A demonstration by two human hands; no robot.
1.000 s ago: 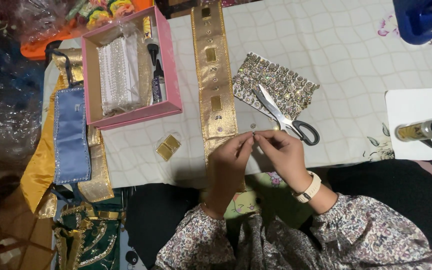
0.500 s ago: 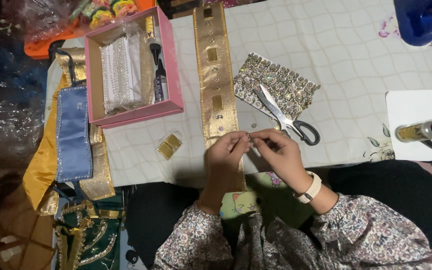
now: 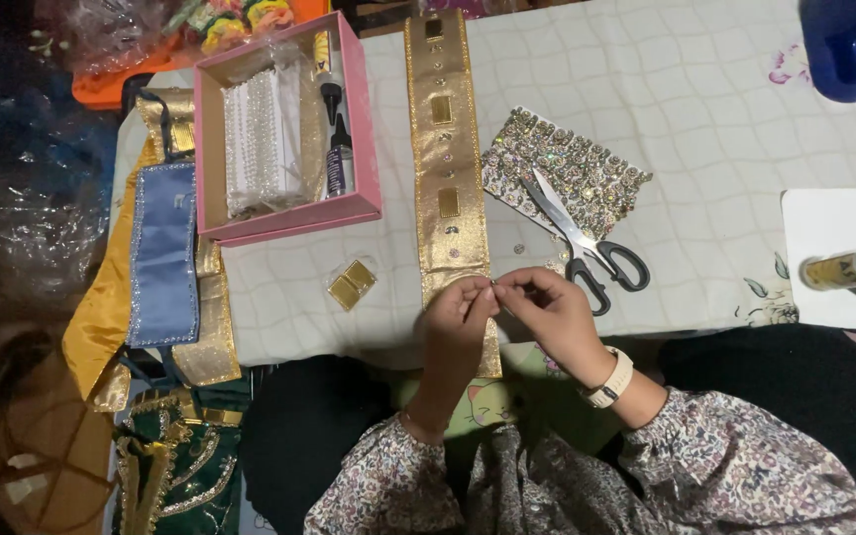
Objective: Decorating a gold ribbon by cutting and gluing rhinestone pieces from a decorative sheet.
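Pinching something too small to make out, the left hand (image 3: 458,319) and right hand (image 3: 547,309) met fingertip to fingertip over the near end of a long gold fabric band (image 3: 450,168) studded with gems and gold rectangular plates. The band lay lengthwise on the white quilted bench (image 3: 705,119). Just right of it, black-handled steel scissors (image 3: 587,243) rested on a sparkly rhinestone sheet (image 3: 567,168); a pink cardboard box (image 3: 294,129) stood to the left.
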